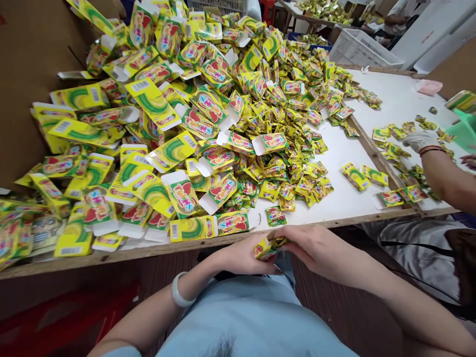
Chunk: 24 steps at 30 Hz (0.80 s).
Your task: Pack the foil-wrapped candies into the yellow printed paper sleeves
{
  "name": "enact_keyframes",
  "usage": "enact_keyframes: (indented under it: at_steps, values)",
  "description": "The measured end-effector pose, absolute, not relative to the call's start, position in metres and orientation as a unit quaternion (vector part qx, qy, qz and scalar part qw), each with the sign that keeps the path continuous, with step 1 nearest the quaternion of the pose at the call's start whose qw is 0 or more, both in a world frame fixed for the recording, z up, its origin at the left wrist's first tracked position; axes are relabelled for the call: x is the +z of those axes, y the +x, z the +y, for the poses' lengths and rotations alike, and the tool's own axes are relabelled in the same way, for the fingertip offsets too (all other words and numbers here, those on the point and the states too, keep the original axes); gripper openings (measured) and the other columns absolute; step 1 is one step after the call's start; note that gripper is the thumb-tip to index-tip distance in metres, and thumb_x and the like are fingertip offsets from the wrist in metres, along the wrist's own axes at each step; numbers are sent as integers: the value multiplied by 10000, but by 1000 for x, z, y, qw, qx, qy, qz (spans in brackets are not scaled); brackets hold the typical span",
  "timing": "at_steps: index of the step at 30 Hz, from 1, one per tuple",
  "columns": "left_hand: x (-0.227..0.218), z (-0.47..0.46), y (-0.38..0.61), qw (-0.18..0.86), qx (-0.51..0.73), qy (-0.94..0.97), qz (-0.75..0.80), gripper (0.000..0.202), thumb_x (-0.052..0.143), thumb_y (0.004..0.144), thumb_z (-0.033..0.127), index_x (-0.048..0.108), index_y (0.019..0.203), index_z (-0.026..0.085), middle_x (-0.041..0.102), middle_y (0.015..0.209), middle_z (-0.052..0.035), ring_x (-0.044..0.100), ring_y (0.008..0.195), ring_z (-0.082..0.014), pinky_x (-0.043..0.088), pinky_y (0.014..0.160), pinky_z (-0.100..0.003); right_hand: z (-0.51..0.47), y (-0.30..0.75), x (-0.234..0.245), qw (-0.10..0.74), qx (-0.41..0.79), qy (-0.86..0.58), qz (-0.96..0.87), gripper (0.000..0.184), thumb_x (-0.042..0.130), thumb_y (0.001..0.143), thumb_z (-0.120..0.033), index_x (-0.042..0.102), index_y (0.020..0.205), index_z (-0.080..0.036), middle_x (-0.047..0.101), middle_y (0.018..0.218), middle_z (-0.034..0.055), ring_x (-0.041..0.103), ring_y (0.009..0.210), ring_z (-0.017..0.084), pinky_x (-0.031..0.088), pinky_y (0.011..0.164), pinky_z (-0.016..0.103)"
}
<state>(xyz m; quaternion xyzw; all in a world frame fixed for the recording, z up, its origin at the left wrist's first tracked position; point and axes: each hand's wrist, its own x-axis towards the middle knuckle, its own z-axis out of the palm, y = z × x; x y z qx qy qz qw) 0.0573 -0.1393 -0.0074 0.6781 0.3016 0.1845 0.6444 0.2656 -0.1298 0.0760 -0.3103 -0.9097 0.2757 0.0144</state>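
White and wood-edged, the counter [345, 206] runs from the near left to the far right and carries a great heap of flat yellow-and-green cartons [159, 144] printed with red fruit, piled highest at the far left against a brown cardboard wall [26, 74]. Toward the middle and right the heap thins into a spread of small yellow sachets [297, 163], with a few loose ones lying well apart on the bare white surface. Just below the near edge of the counter, over the person's lap, both hands meet around a small bundle of sachets [268, 246]: the left hand [241, 259] is curled under and behind it, fingers closed on its left end, and the right hand [316, 248] pinches its right end between thumb and fingers. A pale bangle [179, 293] sits on the left wrist. One folded carton [232, 223] lies at the near edge of the counter, just beyond the hands. On the right, a co-worker's gloved hand [420, 141] rests among another scatter of sachets [399, 163] on the far side of a wooden strip [368, 144] that divides the counter. Farther off stand a white plastic crate [362, 49] and a second table [323, 11] loaded with more sachets.
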Motion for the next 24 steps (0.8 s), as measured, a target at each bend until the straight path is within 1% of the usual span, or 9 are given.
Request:
enact_keyframes:
  at_steps: [2, 5, 8, 12, 14, 17, 21, 23, 24]
  values:
    - [-9, -141, 56, 657, 188, 660, 313, 233, 735, 713, 262, 553, 833, 182, 577, 762, 21, 514, 696, -147, 443, 673, -274, -133, 266, 62, 79, 250, -347, -901, 195, 479, 974, -133, 614, 1097, -202, 700, 926, 55, 672, 775, 171, 522, 681, 260]
    - [-11, -144, 54, 705, 170, 622, 296, 202, 672, 738, 252, 480, 737, 190, 492, 669, 43, 448, 619, -118, 399, 601, -256, -138, 266, 42, 148, 203, -358, -899, 177, 440, 1005, -171, 615, 995, -189, 665, 914, 72, 648, 769, 162, 526, 668, 254]
    - [-14, -149, 55, 754, 147, 580, 273, 202, 628, 779, 300, 460, 746, 193, 466, 653, 45, 453, 588, -117, 403, 578, -259, -142, 265, 34, 157, 191, -342, -907, 223, 418, 1018, -182, 620, 922, -170, 632, 882, 71, 617, 720, 140, 505, 625, 227]
    - [-21, -153, 59, 728, 167, 596, 295, 279, 704, 717, 276, 505, 891, 186, 540, 803, 19, 512, 712, -151, 445, 670, -281, -143, 265, 42, 111, 265, -275, -918, 260, 403, 979, -80, 646, 929, -157, 658, 854, 63, 605, 670, 120, 471, 585, 199]
    - [-24, -155, 61, 721, 168, 604, 296, 325, 714, 726, 291, 512, 957, 187, 551, 838, 12, 530, 754, -167, 462, 709, -297, -142, 267, 44, 121, 328, -287, -892, 212, 457, 964, -93, 657, 972, -162, 688, 862, 58, 633, 713, 127, 487, 630, 205]
    - [-24, -156, 60, 719, 155, 609, 295, 386, 676, 769, 284, 499, 1097, 185, 580, 875, -2, 572, 789, -184, 490, 748, -318, -140, 270, 42, 145, 396, -328, -845, 197, 485, 958, -124, 670, 904, -168, 700, 791, 33, 632, 685, 126, 486, 645, 216]
    - [-14, -156, 63, 706, 156, 625, 296, 637, 697, 725, 207, 423, 1300, 201, 586, 1179, -70, 598, 1011, -223, 487, 906, -361, -137, 270, 51, 67, 462, -288, -836, 285, 415, 957, -102, 669, 846, -168, 707, 791, 39, 631, 695, 144, 493, 653, 244]
    - [-10, -154, 68, 722, 173, 608, 280, 691, 680, 744, 192, 367, 1360, 206, 589, 1196, -74, 606, 1010, -210, 493, 904, -352, -136, 270, 61, 32, 492, -272, -827, 257, 425, 970, -129, 673, 921, -180, 706, 818, 41, 632, 704, 150, 509, 667, 253]
    - [-8, -153, 73, 731, 187, 597, 273, 723, 666, 764, 192, 322, 1400, 210, 602, 1174, -69, 616, 986, -200, 501, 889, -344, -137, 270, 65, 36, 497, -279, -821, 221, 451, 975, -157, 669, 978, -191, 707, 846, 40, 634, 702, 150, 517, 664, 252]
